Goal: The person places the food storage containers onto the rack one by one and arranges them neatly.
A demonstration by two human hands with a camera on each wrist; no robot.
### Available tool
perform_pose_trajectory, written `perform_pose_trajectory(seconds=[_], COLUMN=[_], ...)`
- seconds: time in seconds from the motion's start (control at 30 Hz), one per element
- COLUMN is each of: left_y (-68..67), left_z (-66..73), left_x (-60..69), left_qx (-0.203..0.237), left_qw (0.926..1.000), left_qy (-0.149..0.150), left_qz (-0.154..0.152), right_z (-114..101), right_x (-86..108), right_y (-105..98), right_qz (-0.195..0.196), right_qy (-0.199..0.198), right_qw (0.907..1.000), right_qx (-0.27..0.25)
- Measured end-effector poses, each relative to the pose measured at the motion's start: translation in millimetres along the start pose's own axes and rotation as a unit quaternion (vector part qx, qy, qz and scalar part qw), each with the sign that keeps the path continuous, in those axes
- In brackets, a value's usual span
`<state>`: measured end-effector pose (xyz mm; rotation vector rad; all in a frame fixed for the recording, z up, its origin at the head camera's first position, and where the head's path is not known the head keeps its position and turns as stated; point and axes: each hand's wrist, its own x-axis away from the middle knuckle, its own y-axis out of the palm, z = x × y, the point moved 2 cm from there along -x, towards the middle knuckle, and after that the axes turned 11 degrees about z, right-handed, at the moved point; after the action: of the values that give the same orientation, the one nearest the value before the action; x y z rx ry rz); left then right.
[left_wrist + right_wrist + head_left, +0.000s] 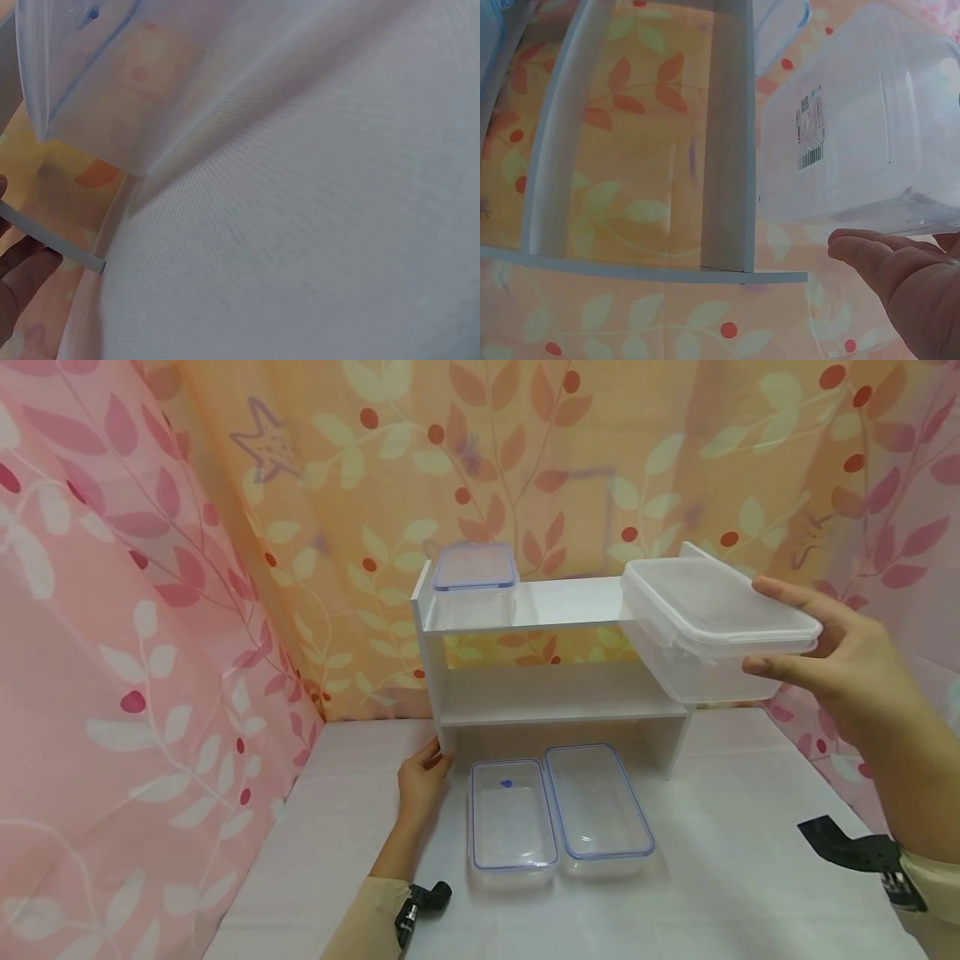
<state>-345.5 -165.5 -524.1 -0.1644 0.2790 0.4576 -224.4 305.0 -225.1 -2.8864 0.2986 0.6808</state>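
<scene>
A large clear container with a white lid (720,610) is held up at the shelf's top right end; my right hand (847,652) grips its right end, thumb in front and fingers behind. In the right wrist view the container (840,135) shows a label on its base, beside the shelf, with the hand (907,277) at its edge. My left hand (423,781) holds the lower left side panel of the white shelf (555,693). The left wrist view shows those fingers (34,270) around the panel edge (60,244).
A blue-rimmed container (475,581) stands on the shelf's top left. Two more blue-rimmed containers, a left one (513,818) and a right one (600,802), rest side by side on the white tabletop (735,877) before the shelf. Patterned curtains (337,527) hang behind and at the sides.
</scene>
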Motion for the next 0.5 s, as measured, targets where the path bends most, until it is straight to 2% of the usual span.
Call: perform_pose_trajectory(seconds=[0.1, 0.23, 0.43, 0.5], left_y=[0.2, 1.4, 3.3, 3.8], left_z=[0.4, 0.5, -1.5, -2.1], left_x=[-0.1, -0.4, -1.0, -1.1], left_qx=[0.002, 0.003, 0.007, 0.009], left_qw=[1.0000, 1.0000, 1.0000, 0.9999], left_qy=[0.001, 0.000, 0.004, 0.004], left_qz=[-0.001, -0.002, -0.002, -0.004], right_z=[-3, -6, -7, -6], right_x=[-3.2, -9.4, -17.7, -20.1], right_y=[0, 2, 3, 4], right_qz=[0.005, 0.008, 0.010, 0.008], right_qy=[-0.001, -0.004, -0.004, -0.002], right_qw=[0.9995, 0.9995, 0.9975, 0.9976], right_qx=[0.031, 0.029, 0.070, 0.069])
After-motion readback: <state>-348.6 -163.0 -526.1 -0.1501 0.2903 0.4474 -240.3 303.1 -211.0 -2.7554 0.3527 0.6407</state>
